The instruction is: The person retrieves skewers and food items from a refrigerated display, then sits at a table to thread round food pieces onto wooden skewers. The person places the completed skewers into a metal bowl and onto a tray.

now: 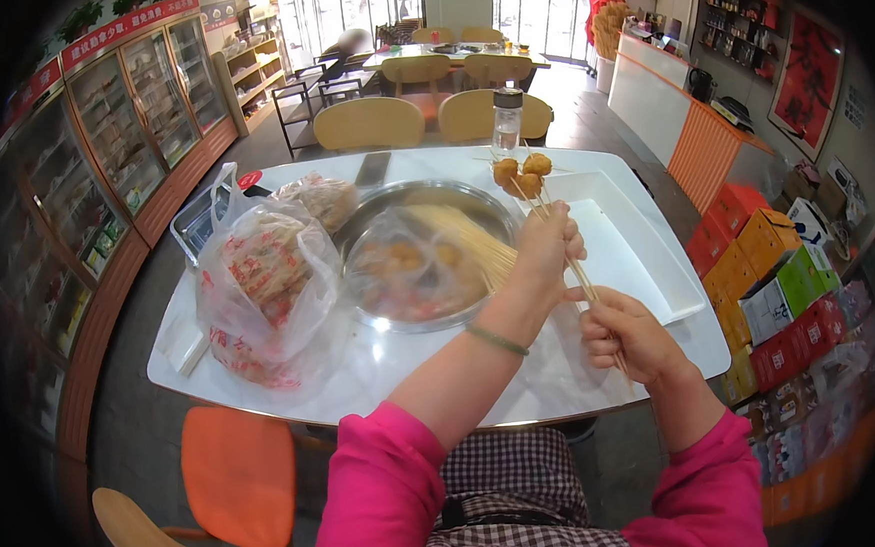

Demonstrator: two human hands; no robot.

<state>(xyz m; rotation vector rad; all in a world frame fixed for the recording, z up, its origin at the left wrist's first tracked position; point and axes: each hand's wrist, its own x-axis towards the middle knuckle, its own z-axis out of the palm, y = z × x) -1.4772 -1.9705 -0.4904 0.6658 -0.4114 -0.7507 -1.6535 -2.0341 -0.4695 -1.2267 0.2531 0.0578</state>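
My left hand (548, 244) grips several thin wooden skewers partway up, just below the golden-brown balls (523, 179) on their tips. Lower down, my right hand (625, 331) closes around the same skewers near their bare ends. Under the raised skewers a white rectangular tray (609, 222) rests on the table. Beside my left forearm sits a round steel basin (382, 322). Inside it are a clear plastic bag (407, 275) of food pieces and a fan of bare bamboo skewers (473, 237).
A bulging plastic bag (273, 283) and a smaller bag (320, 198) occupy the left of the white table (384, 386). A phone (373, 169) and a bottle (507, 122) lie along the far edge. An orange-seated chair (239, 474) is at near left; boxes (769, 230) are stacked right.
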